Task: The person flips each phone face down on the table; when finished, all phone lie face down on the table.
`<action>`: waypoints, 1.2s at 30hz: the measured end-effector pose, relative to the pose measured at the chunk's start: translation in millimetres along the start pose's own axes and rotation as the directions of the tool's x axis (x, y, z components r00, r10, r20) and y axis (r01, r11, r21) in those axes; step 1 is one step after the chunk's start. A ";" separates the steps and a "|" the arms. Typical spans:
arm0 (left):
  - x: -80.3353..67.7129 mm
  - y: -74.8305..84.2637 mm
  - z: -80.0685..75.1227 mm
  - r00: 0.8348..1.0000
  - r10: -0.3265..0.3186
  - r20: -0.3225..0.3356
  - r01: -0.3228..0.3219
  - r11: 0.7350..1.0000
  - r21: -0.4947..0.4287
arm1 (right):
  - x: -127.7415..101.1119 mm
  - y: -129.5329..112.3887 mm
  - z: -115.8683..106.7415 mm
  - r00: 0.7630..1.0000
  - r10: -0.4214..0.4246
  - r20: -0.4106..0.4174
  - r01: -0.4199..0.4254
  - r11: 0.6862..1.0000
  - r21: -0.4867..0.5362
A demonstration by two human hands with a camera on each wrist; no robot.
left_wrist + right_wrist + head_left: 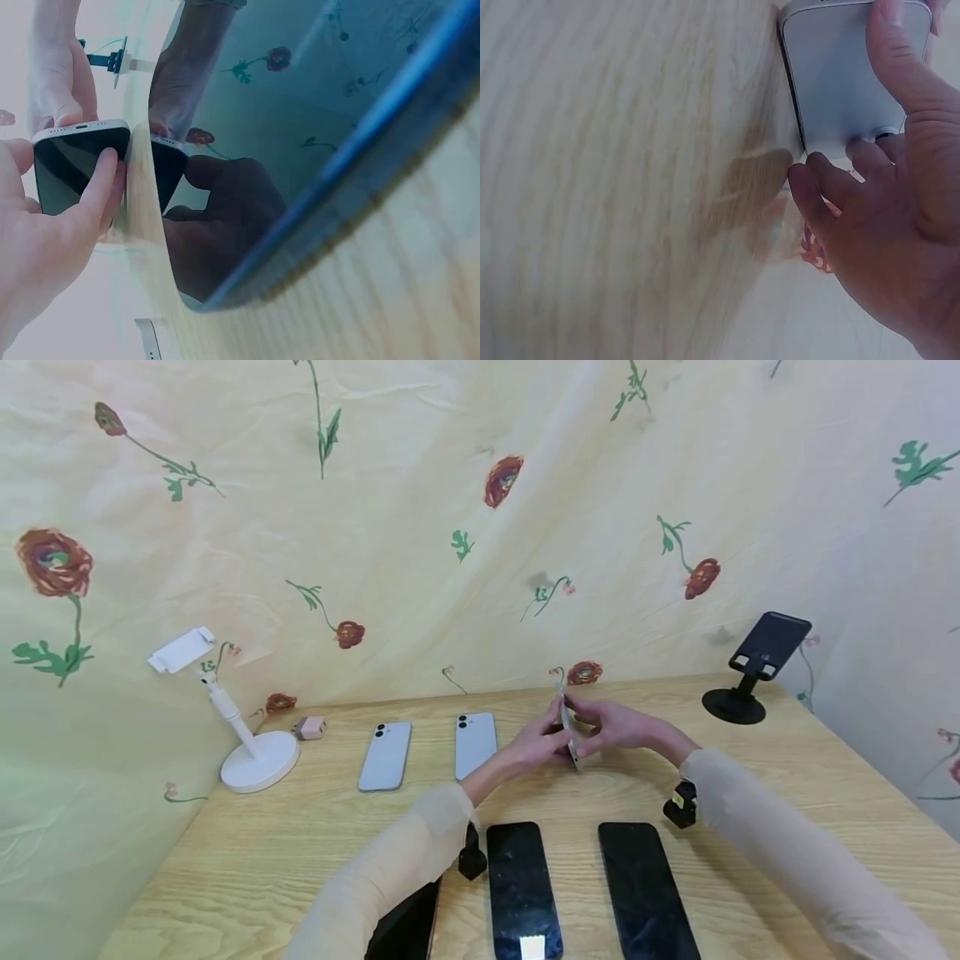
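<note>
Pale floral cloth (420, 527) backs a seemingly wooden table (247, 860).

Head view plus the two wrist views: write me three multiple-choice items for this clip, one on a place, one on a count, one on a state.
1. Where does the black stand sit on the table?
A. far right corner
B. far left corner
C. near edge, centre

2. How many pale phones lie back-up beyond the hands?
A. one
B. two
C. four

3. How is the held phone positioned?
A. flat, screen down
B. propped on the white stand
C. on edge, gripped by both hands

Answers:
1 A, since it stands at the far right, opposite the white stand.
2 B, as one pale phone and a second lie side by side.
3 C, because the left hand and right hand pinch it upright above the wood.
</note>
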State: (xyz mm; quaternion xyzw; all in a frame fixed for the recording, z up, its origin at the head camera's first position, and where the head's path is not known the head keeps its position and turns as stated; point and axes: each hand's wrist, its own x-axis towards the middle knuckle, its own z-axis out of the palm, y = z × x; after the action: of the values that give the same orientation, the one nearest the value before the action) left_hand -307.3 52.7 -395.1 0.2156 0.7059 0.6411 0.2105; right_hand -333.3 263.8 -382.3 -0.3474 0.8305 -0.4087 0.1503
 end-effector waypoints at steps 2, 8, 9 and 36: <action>-0.9 -1.7 -1.4 1.000 0.002 0.025 -0.001 1.000 -0.016 | -1.1 0.2 0.8 1.000 0.002 -0.002 -0.002 1.000 -0.010; -5.2 -6.1 -3.6 0.999 -0.020 0.032 0.020 1.000 -0.014 | -2.4 0.1 4.0 0.999 0.038 -0.020 -0.041 0.988 -0.150; -6.0 -6.3 -3.5 0.999 -0.028 0.022 0.029 1.000 -0.004 | -2.3 -0.3 4.6 0.999 0.050 -0.022 -0.053 0.983 -0.177; -5.4 -0.8 -6.3 0.963 -0.152 -0.221 0.216 0.928 0.303 | -5.9 -5.2 24.2 0.967 0.232 -0.107 -0.253 0.928 -0.273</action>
State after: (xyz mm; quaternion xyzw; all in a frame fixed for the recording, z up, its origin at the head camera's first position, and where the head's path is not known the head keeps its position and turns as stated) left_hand -306.5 44.4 -395.2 0.1165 0.8360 0.5113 0.1617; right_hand -313.9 251.8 -393.5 -0.2448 0.9220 -0.2757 0.1180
